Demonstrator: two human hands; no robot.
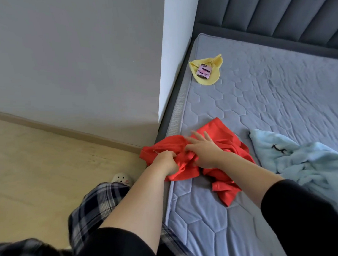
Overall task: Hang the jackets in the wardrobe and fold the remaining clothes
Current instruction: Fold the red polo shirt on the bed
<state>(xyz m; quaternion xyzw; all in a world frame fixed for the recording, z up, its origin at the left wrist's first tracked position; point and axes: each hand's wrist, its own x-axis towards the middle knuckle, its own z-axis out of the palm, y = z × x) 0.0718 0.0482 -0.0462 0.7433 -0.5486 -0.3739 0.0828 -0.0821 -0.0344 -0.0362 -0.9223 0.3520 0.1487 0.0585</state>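
Head view, single entry.

- Crumpled red cotton garment [219, 132]: lies at the near left edge of the grey quilted mattress [259, 96], part of it overhanging the side. What kind of garment it is cannot be told.
- Left hand [165, 162]: fingers curled, gripping a bunch of the red fabric at the mattress edge.
- Right hand [203, 149]: fingers spread and straight, resting flat on the garment's middle.
- Pale blue fleecy garment [301, 160]: heaped just to the right, unfolded.
- Small yellow cloth [217, 67]: well apart toward the dark padded headboard [275, 11], with a pink phone [204, 71] lying on it.

Step in hand, by judgement: folding, at the stage of spreading the red piece out. The next move calls for pulling the bunched edge clear and smoothing the fabric flat before any crease is made.
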